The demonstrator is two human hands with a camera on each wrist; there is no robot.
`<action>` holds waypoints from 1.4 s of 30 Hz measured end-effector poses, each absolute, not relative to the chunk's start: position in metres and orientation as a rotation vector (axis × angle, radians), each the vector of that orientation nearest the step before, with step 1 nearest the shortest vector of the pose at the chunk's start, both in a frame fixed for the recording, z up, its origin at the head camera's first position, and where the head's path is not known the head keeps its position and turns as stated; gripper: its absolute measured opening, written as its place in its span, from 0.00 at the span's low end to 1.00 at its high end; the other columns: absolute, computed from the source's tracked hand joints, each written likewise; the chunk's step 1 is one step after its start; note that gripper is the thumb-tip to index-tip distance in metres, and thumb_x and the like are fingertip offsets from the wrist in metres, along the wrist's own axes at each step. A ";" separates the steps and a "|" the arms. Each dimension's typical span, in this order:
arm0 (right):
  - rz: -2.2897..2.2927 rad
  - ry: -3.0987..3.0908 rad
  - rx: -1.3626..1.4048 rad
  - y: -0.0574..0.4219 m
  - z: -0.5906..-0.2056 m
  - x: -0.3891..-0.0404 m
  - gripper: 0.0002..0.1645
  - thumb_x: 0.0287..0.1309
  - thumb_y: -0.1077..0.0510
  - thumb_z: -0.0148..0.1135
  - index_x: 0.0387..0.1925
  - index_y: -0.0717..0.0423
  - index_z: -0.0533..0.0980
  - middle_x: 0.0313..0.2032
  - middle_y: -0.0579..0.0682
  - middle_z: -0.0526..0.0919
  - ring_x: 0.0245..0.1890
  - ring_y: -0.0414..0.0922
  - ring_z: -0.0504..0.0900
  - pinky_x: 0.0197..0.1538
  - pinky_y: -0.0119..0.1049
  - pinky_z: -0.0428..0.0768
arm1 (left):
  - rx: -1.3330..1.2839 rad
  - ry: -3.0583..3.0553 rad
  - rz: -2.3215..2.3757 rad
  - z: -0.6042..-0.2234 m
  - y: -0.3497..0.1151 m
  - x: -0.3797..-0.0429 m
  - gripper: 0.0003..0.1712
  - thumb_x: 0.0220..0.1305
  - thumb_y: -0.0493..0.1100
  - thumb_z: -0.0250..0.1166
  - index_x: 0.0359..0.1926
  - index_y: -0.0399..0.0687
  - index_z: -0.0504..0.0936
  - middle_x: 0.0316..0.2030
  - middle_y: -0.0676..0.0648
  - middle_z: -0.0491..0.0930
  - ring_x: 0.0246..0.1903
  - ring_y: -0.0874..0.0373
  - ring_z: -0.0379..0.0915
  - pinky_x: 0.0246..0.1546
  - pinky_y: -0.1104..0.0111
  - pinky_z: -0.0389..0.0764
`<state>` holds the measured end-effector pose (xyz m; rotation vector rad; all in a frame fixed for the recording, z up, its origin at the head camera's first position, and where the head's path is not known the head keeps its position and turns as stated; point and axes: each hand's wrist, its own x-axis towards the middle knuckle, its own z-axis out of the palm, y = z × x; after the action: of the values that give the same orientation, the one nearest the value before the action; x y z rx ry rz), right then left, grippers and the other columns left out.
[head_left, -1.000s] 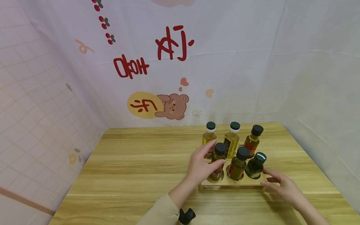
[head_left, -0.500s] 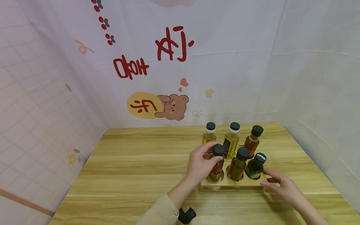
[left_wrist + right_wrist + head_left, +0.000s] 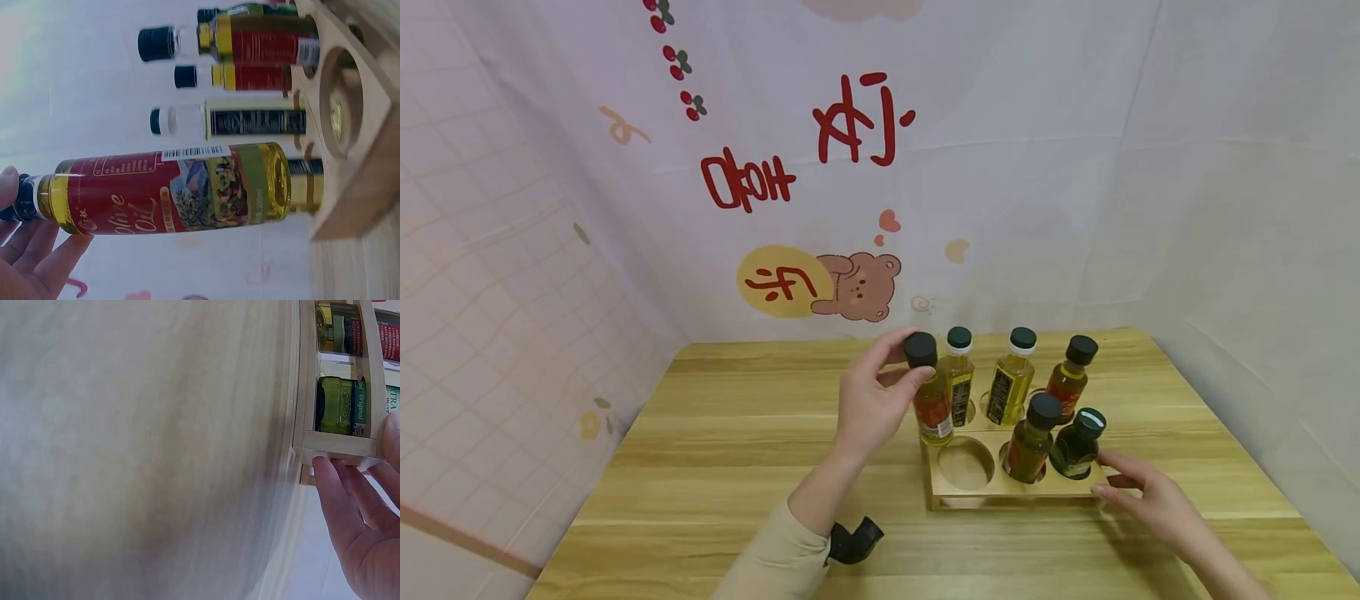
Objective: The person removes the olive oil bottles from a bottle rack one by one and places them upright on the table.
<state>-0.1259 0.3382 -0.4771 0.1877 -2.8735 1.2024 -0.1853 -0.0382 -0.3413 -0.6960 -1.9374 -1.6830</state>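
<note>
My left hand [image 3: 868,408] holds an olive oil bottle [image 3: 933,410] by its black-capped neck, in the air at the left end of a wooden bottle rack [image 3: 1022,490]. In the left wrist view, the bottle [image 3: 169,190] shows a red label reading "Olive Oil" and yellow oil inside. A round hole [image 3: 965,463] at the rack's front left has no bottle in it. With thumb and fingertips, my right hand [image 3: 1161,504] holds the rack's right end, beside a short dark green bottle [image 3: 1075,450]. The right wrist view shows those fingers [image 3: 337,500] against the end panel.
In the rack's front middle stands a black-capped bottle [image 3: 1030,442]. Behind are two green-capped oil bottles [image 3: 958,379] and a red-labelled bottle [image 3: 1067,383]. A black curved piece [image 3: 856,542] sits by my left sleeve. White printed cloth [image 3: 1037,208] hangs behind the wooden table [image 3: 737,458].
My left hand has lifted the olive oil bottle out of the front left hole and moved it up and left. The right hand stays at the rack's end.
</note>
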 end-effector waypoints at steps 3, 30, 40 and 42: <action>1.197 -2.860 0.190 0.338 -0.477 -0.125 0.36 0.58 0.60 0.71 0.62 0.76 0.69 0.57 0.73 0.74 0.40 0.33 0.81 0.37 0.30 0.82 | -0.623 -1.965 -1.652 -0.345 -0.054 -0.193 0.25 0.56 0.32 0.74 0.55 0.43 0.82 0.47 0.44 0.83 0.44 0.53 0.82 0.43 0.66 0.83; 1.173 -2.826 0.213 0.336 -0.479 -0.124 0.34 0.57 0.61 0.71 0.60 0.76 0.71 0.55 0.71 0.77 0.39 0.32 0.80 0.38 0.31 0.81 | 0.004 -2.088 -1.380 -0.402 -0.183 -0.256 0.25 0.58 0.31 0.72 0.58 0.36 0.79 0.48 0.36 0.82 0.47 0.45 0.80 0.46 0.55 0.82; 1.221 -2.828 0.218 0.336 -0.479 -0.124 0.35 0.58 0.61 0.70 0.62 0.77 0.69 0.56 0.72 0.75 0.41 0.33 0.80 0.37 0.31 0.82 | 0.058 -2.086 -1.359 -0.404 -0.198 -0.267 0.25 0.59 0.32 0.71 0.58 0.35 0.79 0.47 0.35 0.82 0.47 0.45 0.79 0.48 0.53 0.81; 1.235 -2.814 0.223 0.336 -0.479 -0.124 0.35 0.57 0.62 0.70 0.61 0.77 0.69 0.56 0.73 0.75 0.40 0.31 0.80 0.36 0.31 0.82 | 0.061 -2.091 -1.353 -0.402 -0.201 -0.269 0.24 0.59 0.32 0.71 0.57 0.34 0.79 0.47 0.35 0.82 0.47 0.44 0.79 0.48 0.52 0.81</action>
<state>-0.1239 0.3362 -0.4789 0.2233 -2.8141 1.2346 -0.2690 -0.2006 -0.4023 0.0611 -2.0908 -1.3533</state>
